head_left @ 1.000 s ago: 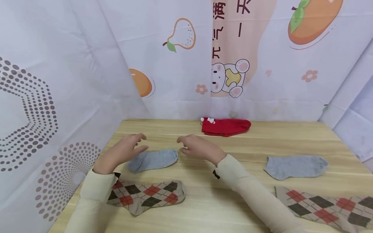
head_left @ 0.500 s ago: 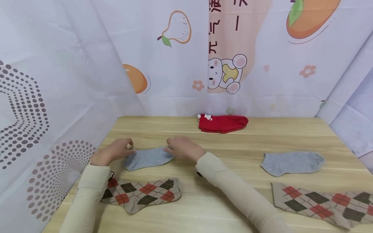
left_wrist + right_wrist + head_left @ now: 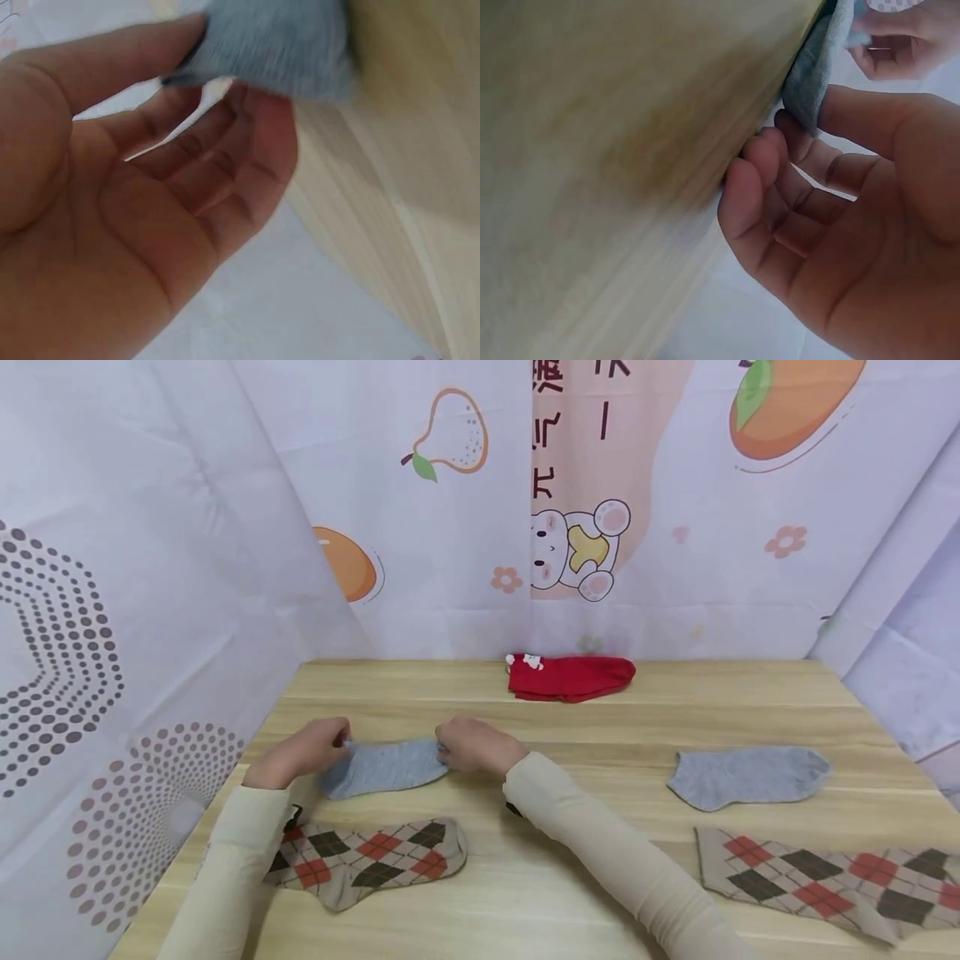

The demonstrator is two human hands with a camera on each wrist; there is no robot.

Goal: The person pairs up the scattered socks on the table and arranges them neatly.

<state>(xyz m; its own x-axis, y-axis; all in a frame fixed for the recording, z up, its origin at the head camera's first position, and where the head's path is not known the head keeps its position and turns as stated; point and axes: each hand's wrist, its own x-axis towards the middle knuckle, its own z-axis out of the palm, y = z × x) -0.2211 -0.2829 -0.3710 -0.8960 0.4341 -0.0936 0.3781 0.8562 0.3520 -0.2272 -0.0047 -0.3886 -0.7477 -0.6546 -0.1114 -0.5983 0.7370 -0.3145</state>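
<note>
A short grey sock [image 3: 392,767] lies at the left of the table, with a hand at each end. My left hand [image 3: 306,750] pinches its left end; in the left wrist view the thumb and curled fingers meet on the grey knit [image 3: 277,49]. At the sock's other end my right hand [image 3: 477,745] pinches the tip between thumb and forefinger, and the right wrist view shows the grey fabric [image 3: 810,82] raised there. Just in front lies an argyle sock [image 3: 375,860] in beige, red and dark green, its left end partly behind my left sleeve.
Another grey sock [image 3: 750,775] lies at the right, with a second argyle sock [image 3: 817,881] in front of it. Red socks [image 3: 573,678] with a white figure lie at the back. Printed curtains [image 3: 420,568] hang behind the wooden table [image 3: 570,827].
Both hands have come down from above the left grey sock and now pinch its two ends. The right hand moved left and the head view shifted slightly.
</note>
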